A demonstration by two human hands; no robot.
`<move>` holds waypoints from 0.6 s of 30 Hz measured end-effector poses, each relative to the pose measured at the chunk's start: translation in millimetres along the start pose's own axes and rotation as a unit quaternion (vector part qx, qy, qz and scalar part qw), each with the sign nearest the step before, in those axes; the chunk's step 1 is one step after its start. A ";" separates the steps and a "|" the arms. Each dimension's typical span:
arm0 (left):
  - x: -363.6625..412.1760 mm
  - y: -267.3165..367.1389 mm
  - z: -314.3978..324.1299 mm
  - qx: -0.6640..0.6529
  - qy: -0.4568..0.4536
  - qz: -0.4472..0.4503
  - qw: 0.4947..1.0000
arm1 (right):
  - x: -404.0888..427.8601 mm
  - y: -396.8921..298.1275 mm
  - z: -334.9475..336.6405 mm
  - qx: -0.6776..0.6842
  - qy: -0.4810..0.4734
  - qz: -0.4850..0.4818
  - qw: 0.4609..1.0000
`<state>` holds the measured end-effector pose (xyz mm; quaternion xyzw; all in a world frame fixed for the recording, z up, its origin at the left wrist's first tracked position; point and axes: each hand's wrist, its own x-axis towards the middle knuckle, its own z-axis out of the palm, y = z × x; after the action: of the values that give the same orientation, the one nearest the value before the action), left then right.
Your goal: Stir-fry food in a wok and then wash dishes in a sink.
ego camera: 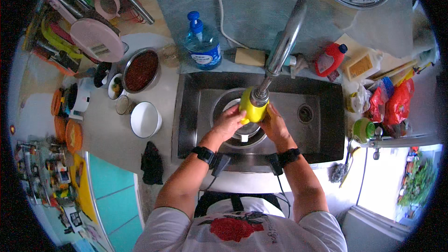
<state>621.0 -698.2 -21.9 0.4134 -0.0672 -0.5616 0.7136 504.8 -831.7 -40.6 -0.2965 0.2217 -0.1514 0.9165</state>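
Observation:
My left hand (227, 123) and my right hand (275, 124) grip a rounded, bright yellow object (252, 110) from its two sides. It is directly below the spout end of the metal faucet (285, 42), which hides part of it, so I cannot tell exactly what it is. Under my hands, in the stainless steel sink (329, 126), sits a round metal basin (218, 101). A white vessel inside that basin is mostly covered by my hands and the yellow object. The round drain (305, 113) lies to the right of my right hand.
Left of the sink stand a white bowl (145, 119), a glass (124, 105) and a metal bowl of dark red contents (141, 70). Behind it are a blue-capped bottle (203, 49) and a sponge (250, 57). A red bottle (329, 59) stands at the back right.

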 end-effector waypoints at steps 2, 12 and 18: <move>1.5 -4.5 -12.0 -0.102 -0.007 0.006 0.995 | -0.9 -2.1 -6.3 -0.019 -0.002 0.006 1.000; 0.7 17.7 -26.9 -0.338 0.192 -0.040 0.920 | 6.3 49.2 -23.3 -0.796 -0.076 0.031 0.600; -33.2 32.5 -27.7 -0.318 0.215 -0.060 0.921 | 19.4 94.4 -29.9 -0.893 -0.157 0.030 0.421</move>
<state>648.8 -654.6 -6.1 0.2785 0.2950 -0.4925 0.7700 520.4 -780.4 -126.1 -0.9603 0.0932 0.2087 0.1601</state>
